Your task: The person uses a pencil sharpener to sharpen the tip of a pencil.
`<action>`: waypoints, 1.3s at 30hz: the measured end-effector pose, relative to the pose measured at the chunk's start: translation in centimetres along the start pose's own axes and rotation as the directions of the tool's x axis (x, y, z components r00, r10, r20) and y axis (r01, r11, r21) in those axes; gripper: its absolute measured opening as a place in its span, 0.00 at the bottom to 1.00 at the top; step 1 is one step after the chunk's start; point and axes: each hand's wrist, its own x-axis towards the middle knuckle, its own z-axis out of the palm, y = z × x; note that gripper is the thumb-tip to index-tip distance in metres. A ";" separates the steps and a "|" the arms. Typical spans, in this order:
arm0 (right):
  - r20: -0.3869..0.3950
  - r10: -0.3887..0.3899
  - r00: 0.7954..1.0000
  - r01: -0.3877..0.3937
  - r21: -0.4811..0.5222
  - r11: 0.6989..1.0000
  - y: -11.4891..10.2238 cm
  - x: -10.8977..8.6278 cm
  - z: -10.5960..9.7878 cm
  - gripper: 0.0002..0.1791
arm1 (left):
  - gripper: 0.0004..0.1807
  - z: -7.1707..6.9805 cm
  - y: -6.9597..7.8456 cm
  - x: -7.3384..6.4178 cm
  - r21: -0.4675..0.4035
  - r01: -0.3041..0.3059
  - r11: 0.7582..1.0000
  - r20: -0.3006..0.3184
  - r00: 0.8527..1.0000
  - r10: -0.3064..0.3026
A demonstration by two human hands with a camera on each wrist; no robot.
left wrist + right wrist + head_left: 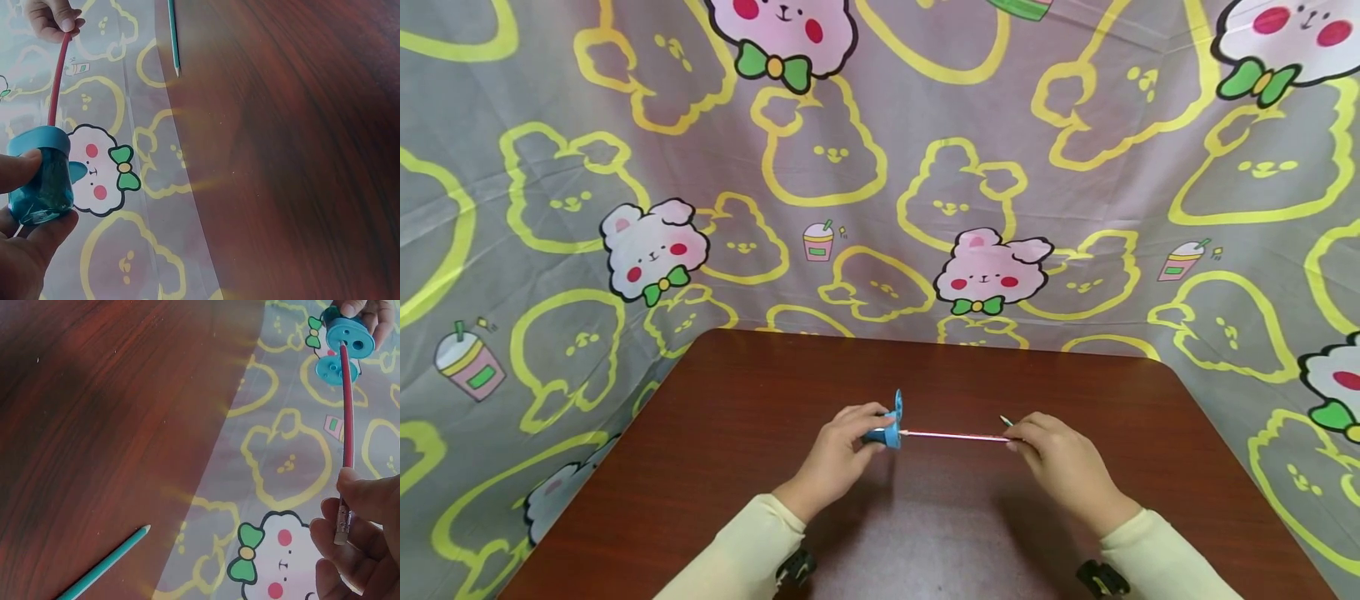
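My left hand (835,457) grips a blue pencil sharpener (44,190) with a see-through container, fingers and thumb around its sides. The sharpener's round lid (336,370) is flipped open and hangs off the rim. With my right hand (1063,467) I pinch a red pencil (348,419) near its eraser end. The pencil lies level between the hands, and its sharpened tip is right at one of the holes in the sharpener's top. A green pencil (106,562) lies on the table beyond my right hand, partly hidden by it in the head view.
The dark reddish-brown wooden table (760,392) reaches to a grey cloth backdrop (880,108) with yellow bear outlines and white cartoon heads. The cloth rises behind and along both sides. Dark wrist bands (1102,577) sit under both pale sleeves.
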 end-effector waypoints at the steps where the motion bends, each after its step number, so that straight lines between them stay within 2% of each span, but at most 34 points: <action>1: -0.004 0.006 1.000 -0.006 0.003 1.000 0.1 0.0 -0.1 0.13 | 0.22 0.0 0.0 0.0 -0.004 0.007 1.000 0.000 1.000 -0.007; 13: 0.020 0.087 0.996 -0.087 0.017 0.996 0.6 -0.4 -0.6 0.12 | 0.22 -0.1 0.1 0.0 -0.008 0.045 0.999 -0.005 0.999 -0.045; 18: 0.061 0.156 0.986 -0.158 0.026 0.987 0.7 -0.5 -0.7 0.11 | 0.21 -0.1 -0.1 -0.1 -0.012 0.057 0.998 -0.025 0.998 -0.057; 22: 0.114 0.232 0.966 -0.239 0.049 0.970 1.0 -0.6 -0.8 0.09 | 0.21 0.0 -0.2 -0.1 -0.009 0.050 0.999 -0.037 0.998 -0.050; 27: 0.187 0.316 0.930 -0.336 0.087 0.938 1.5 -0.8 -0.9 0.07 | 0.22 -0.1 -0.2 -0.2 -0.003 0.052 0.999 -0.030 0.998 -0.052; 35: 0.266 0.392 0.880 -0.438 0.138 0.888 2.5 -1.4 -0.6 0.05 | 0.21 0.1 -0.5 -0.5 0.002 0.032 0.999 -0.039 0.999 -0.032; 39: 0.285 0.417 0.863 -0.468 0.139 0.873 2.8 -1.5 -0.6 0.04 | 0.23 0.2 -0.8 -0.7 -0.005 0.032 0.999 -0.034 0.999 -0.032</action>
